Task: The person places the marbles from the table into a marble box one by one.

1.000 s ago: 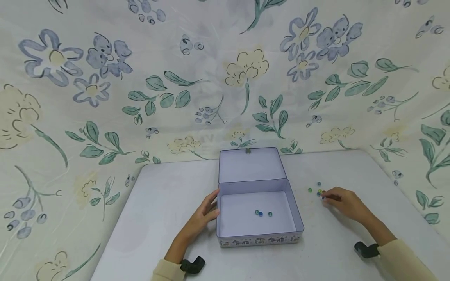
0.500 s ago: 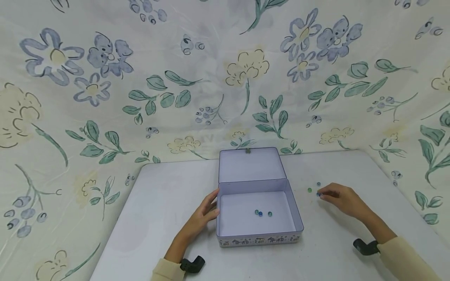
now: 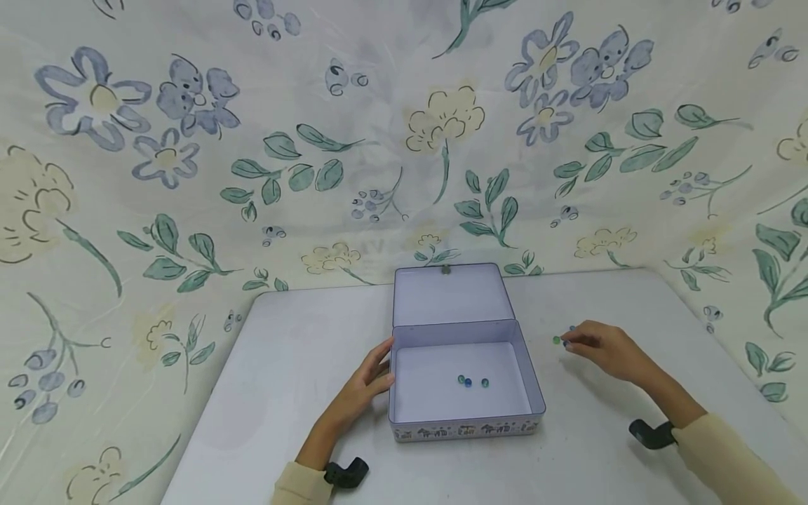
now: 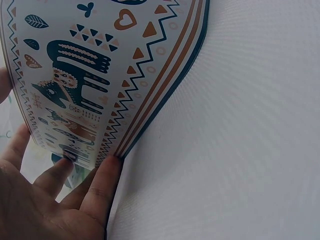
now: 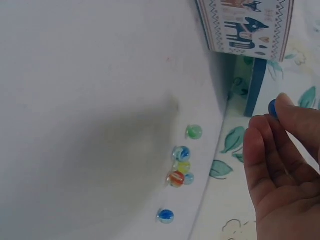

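Observation:
My right hand (image 3: pixel 606 348) pinches a dark blue marble (image 5: pixel 272 108) between thumb and fingertips, lifted off the table to the right of the tin box (image 3: pixel 467 429). Several marbles lie beyond it: a green marble (image 5: pixel 194 132), a blue-and-white marble (image 5: pixel 181 153), a yellow marble (image 5: pixel 183 167), an orange-red marble (image 5: pixel 176 179) and another blue marble (image 5: pixel 165 216). The box stands with its lid (image 3: pixel 451 294) raised at the back; three marbles, including a blue marble (image 3: pixel 468 383), lie on its floor. Extended fingers of my left hand (image 3: pixel 361 384) rest against its left wall.
Box and marbles share a white table (image 3: pixel 278 365). Along the table's far edge hangs a floral cloth (image 3: pixel 379 140), which also spreads down both sides. A black device (image 3: pixel 346 474) sits on the left wrist, with a similar device (image 3: pixel 652 434) on the right.
My right hand has shifted left and slightly away, from over the marble cluster toward the green marble, with the blue marble at its fingertips. The left hand and box stay put.

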Motion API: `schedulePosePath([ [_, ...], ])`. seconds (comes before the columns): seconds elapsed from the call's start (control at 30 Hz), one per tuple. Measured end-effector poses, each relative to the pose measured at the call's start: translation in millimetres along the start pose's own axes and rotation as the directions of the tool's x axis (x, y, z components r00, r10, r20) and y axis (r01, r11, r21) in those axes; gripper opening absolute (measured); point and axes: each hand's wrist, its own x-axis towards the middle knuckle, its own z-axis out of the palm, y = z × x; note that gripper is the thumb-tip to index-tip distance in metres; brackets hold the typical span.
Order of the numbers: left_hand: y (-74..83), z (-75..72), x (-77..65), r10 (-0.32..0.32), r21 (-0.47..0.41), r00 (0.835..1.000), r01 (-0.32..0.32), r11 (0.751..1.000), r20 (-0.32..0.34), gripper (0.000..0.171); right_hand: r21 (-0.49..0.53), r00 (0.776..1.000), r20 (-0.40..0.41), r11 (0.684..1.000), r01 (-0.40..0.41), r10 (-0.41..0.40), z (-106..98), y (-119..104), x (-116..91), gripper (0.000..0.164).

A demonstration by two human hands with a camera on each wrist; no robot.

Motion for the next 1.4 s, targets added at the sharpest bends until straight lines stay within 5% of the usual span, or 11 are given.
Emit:
schedulePosePath([
  [0.87,1.8,0.1,-0.9,0.048,0.021,0.999,-0.048,0.999,0.010,0.069,0.047,0.999,0.043,0.999,0.023,-0.025,3.3,-35.5,29.6,0.019],
  [1.4,3.0,0.7,-0.3,0.037,0.016,0.999,-0.037,0.999,0.004,0.069,0.094,0.989,0.071,0.988,0.127,-0.134,13.4,-64.6,57.9,0.021],
])
